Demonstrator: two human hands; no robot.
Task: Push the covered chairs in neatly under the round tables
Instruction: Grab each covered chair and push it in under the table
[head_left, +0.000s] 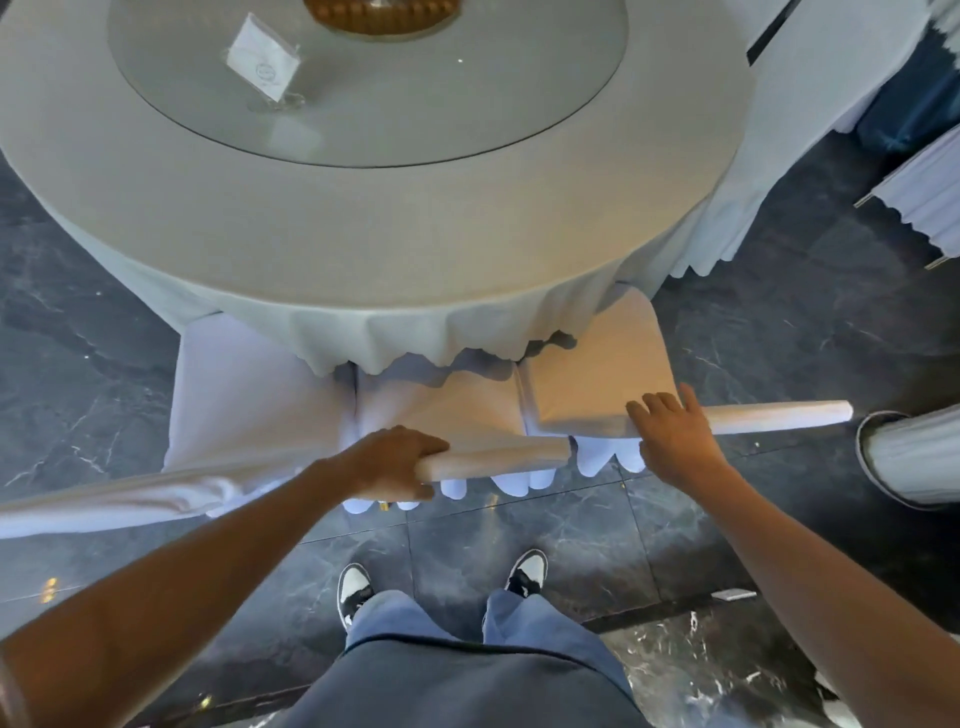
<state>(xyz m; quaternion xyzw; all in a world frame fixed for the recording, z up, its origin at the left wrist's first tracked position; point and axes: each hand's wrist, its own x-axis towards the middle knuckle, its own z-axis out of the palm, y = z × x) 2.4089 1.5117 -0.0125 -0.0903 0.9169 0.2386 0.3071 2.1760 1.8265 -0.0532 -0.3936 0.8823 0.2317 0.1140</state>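
- Left hand (395, 460) grips the middle chair's backrest top (493, 457), fingers curled over it; its seat is already partly under the tablecloth (415, 332).
- Right hand (675, 436) lies flat, fingers straight, on the right chair (597, 384), which sits angled.
- Next, I'd judge: square it up, push straight in.
- Draped cloth hem could snag; the left chair (249, 395) crowds close beside.

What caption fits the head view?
Left hand grips one covered chair's back; right hand rests on the next, at the round table.

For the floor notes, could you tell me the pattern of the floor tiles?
Dark grey, marble-like floor tiles with thin white veins; head view.
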